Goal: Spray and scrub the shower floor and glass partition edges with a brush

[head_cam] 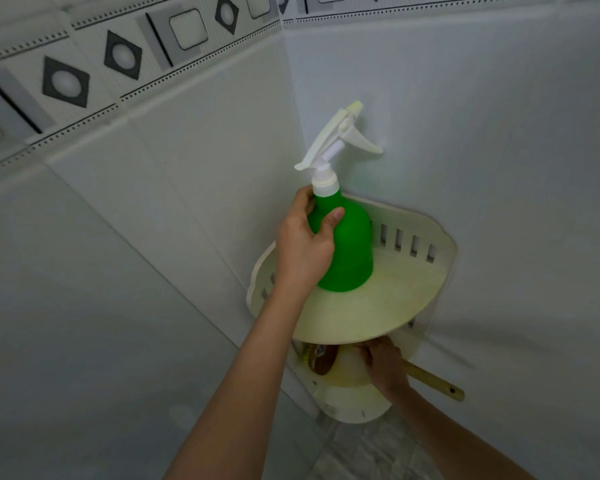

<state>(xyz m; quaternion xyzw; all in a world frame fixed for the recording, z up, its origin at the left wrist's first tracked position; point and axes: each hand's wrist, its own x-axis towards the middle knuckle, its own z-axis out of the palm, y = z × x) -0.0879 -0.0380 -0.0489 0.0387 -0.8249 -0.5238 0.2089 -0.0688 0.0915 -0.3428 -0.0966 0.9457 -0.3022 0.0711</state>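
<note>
We judge this the gathering step, with spraying not yet begun. Left hand wraps the shoulder of the green spray bottle, which stands upright toward the back left of the corner shelf top tier. Right hand lies over the brush on the lower tier, handle jutting past its right edge; we cannot tell the grip. Next move calls for lifting both clear and aiming floorward.
</note>
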